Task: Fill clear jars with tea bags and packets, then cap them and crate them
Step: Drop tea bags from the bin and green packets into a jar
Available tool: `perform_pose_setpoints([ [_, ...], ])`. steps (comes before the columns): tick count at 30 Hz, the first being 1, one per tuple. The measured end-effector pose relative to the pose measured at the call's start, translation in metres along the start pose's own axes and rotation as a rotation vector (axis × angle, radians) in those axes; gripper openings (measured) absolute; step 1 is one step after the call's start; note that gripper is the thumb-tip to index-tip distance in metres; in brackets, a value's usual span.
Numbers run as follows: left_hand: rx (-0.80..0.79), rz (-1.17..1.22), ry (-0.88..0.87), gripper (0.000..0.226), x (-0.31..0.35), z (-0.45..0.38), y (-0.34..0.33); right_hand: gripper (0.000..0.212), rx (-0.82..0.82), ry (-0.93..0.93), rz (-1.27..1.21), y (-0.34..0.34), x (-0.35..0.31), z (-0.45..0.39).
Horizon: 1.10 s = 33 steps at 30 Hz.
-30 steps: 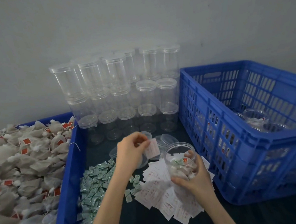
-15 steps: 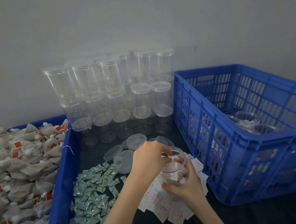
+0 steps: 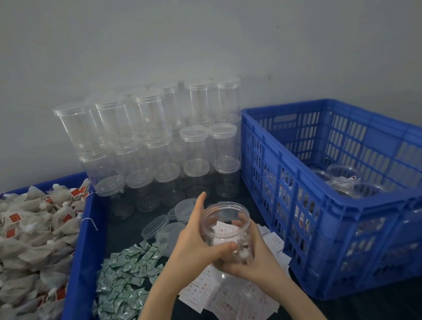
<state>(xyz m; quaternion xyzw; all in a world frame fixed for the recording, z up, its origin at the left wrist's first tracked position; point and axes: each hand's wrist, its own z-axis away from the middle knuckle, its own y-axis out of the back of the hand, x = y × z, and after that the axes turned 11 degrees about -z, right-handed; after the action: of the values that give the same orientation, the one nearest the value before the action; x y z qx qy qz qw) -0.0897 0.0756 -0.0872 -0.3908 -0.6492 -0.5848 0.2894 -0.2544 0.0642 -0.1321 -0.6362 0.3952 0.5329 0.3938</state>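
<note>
Both hands, left hand (image 3: pixel 196 250) and right hand (image 3: pixel 251 259), clasp the uncapped jar (image 3: pixel 226 233), filled with tea bags and packets; capping from loose lids (image 3: pixel 156 224) and crating (image 3: pixel 313 201) remain.

Crate wall (image 3: pixel 282 204) close beside jar (image 3: pixel 226 233)

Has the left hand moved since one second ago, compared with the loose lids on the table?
Yes. The left hand came down and rightward from above the loose lids to grip the side of the jar, which the right hand also holds.
</note>
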Motion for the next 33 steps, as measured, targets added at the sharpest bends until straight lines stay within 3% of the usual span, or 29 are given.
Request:
perform_pose_setpoints([
  [4,0.102,-0.044,-0.010,0.115,0.010,0.003,0.004,0.095,0.057,0.018,-0.001,-0.001,-0.028,-0.005],
  [10,0.223,-0.098,0.061,0.121,0.021,-0.007,-0.001,0.109,0.059,0.124,0.519,-0.016,-0.069,-0.035],
  [18,0.281,-0.025,0.008,0.123,0.027,-0.020,0.003,0.102,-0.036,0.059,0.783,-0.017,-0.102,-0.067],
  [22,0.344,0.130,-0.091,0.104,0.030,-0.019,0.005,0.092,-0.033,0.139,0.890,-0.016,-0.136,-0.082],
  [26,0.378,0.077,-0.133,0.090,0.041,-0.024,0.009,0.091,0.007,0.186,0.837,0.000,-0.190,-0.098],
  [33,0.281,-0.003,-0.234,0.064,0.067,-0.053,0.004,0.075,0.149,0.226,0.767,0.058,-0.259,-0.115],
])
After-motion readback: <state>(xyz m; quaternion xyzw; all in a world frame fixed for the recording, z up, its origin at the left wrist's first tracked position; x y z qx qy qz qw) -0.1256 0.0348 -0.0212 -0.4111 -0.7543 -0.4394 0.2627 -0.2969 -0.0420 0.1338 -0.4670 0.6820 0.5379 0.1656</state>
